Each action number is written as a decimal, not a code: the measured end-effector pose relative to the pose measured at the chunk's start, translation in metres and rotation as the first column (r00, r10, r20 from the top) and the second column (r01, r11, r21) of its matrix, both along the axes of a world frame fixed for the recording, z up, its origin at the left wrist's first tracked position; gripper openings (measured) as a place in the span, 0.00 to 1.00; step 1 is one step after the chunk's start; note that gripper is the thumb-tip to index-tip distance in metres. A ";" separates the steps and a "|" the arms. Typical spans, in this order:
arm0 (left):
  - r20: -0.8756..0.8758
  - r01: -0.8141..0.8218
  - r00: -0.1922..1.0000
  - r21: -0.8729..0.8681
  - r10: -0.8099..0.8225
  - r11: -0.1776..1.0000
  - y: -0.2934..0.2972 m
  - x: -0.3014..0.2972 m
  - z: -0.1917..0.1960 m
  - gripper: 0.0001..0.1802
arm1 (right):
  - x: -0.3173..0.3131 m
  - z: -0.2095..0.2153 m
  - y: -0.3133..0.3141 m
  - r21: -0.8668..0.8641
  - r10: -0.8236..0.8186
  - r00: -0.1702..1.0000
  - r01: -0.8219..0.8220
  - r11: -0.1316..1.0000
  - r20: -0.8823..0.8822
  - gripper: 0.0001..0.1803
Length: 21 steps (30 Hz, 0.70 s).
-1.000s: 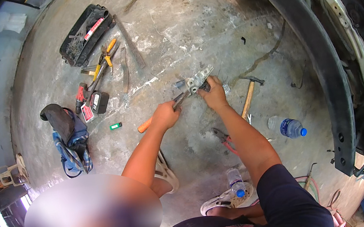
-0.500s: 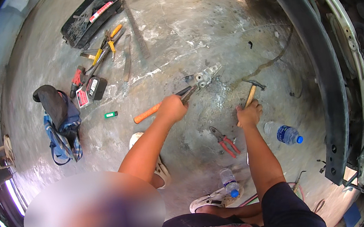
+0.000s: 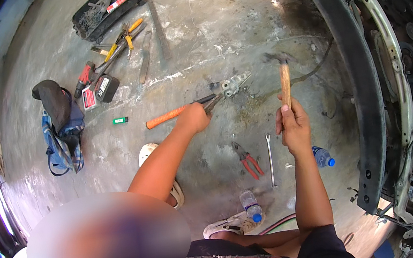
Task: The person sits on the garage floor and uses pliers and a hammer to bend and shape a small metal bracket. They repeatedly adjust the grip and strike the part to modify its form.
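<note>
My left hand is closed around a grey metal tool that looks like pliers. Its far end meets a small metal bracket on the concrete floor; whether the jaws clamp it I cannot tell. Right beside that hand lies a bar with an orange-wrapped handle and a dark shaft. To the right, my right hand grips a hammer by its wooden handle, head pointing away and smeared by motion. Between my arms lie red-handled pliers and a slim silver wrench.
Water bottles lie near my foot and right forearm. Leftward are a blue plaid bag, a green box, a red drill and a black battery. A black tray sits far left; a long dark beam runs along the right.
My right hand has lifted the hammer and its head now shows motion blur. The wrench beneath has come into view. My left hand keeps its hold, and the whole view has shifted slightly.
</note>
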<state>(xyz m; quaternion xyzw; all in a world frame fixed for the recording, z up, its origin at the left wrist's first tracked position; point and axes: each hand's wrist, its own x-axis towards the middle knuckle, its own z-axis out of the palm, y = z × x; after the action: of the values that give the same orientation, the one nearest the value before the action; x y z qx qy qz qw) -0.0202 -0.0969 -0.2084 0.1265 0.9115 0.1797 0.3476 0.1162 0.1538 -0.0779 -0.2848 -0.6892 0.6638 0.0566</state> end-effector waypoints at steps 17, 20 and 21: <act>0.061 -0.003 0.998 -0.066 0.007 0.998 -0.007 0.005 0.003 0.20 | -0.039 0.034 -0.043 0.620 0.257 0.966 -0.216 0.755 0.024 0.13; 0.058 -0.007 0.998 -0.053 0.010 0.999 -0.007 0.009 0.008 0.20 | -0.013 0.025 -0.042 0.551 0.254 0.946 -0.105 0.828 -0.201 0.13; 0.043 -0.006 0.999 -0.060 0.009 0.998 -0.009 0.011 0.011 0.20 | -0.004 0.014 -0.045 0.478 0.220 0.962 -0.119 0.871 -0.162 0.13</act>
<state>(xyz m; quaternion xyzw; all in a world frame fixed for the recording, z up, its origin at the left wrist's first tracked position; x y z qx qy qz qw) -0.0097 -0.1056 -0.1973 0.1086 0.9093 0.1562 0.3701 0.1123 0.1092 -0.0644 -0.1290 -0.8400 0.5089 0.1372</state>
